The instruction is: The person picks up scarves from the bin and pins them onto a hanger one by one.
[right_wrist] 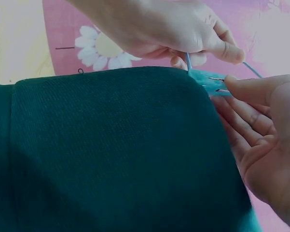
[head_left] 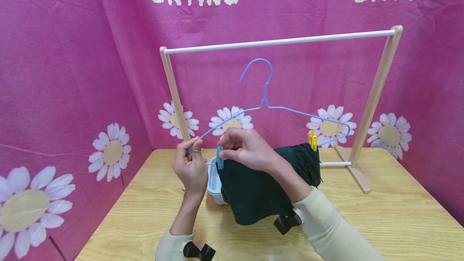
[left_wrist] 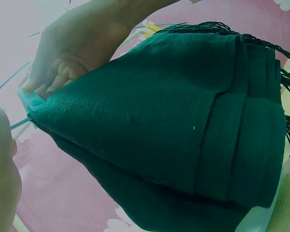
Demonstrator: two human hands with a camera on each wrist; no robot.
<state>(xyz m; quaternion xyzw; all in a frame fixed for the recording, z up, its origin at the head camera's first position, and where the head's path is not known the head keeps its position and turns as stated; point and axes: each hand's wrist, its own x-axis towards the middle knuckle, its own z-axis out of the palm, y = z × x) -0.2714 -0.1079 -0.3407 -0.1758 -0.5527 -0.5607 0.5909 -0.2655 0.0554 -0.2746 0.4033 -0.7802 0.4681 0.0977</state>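
Observation:
A dark green fringed scarf hangs folded over the lower bar of a blue wire hanger, which is upright with its hook free. My left hand grips the hanger's left corner between thumb and fingers. At the scarf's left upper corner, my right hand pinches a light blue clothespin. The right wrist view shows that clothespin at the scarf's edge, with the thumb on one side and fingers on the other. Yellow clothespins sit on the scarf's right end beside the fringe.
Behind the hanger stands a wooden rack with a white top rod. A pale plastic container is partly hidden behind the scarf on the wooden table. Pink flowered fabric surrounds the table at the back and sides.

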